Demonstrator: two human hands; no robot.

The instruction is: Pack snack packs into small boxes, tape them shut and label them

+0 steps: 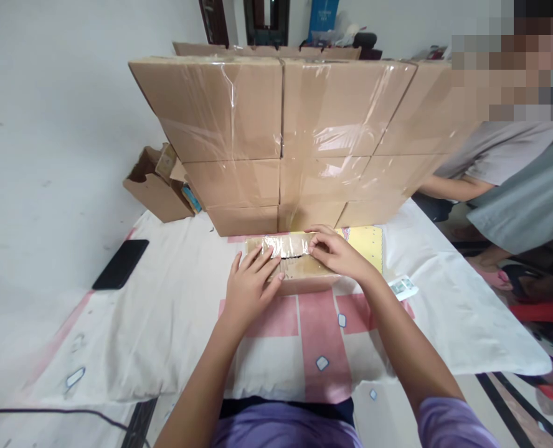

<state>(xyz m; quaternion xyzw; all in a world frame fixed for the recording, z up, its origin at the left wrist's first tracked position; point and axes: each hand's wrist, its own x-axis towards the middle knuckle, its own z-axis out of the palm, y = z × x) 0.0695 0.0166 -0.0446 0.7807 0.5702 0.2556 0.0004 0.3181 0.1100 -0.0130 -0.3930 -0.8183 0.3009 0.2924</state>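
Pressing flat, the left hand [248, 283] and right hand [335, 252] are lying open-fingered on a small taped cardboard box [299, 269] at frame centre; its contents are hidden. Behind, stacked sealed cartons [276, 137] are rising; an open carton [157, 183] is sitting left.

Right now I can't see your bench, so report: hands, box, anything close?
Left hand and right hand flat on small taped box. Stacked cartons right behind it. Phone off left.

no readable text, labels too blurred
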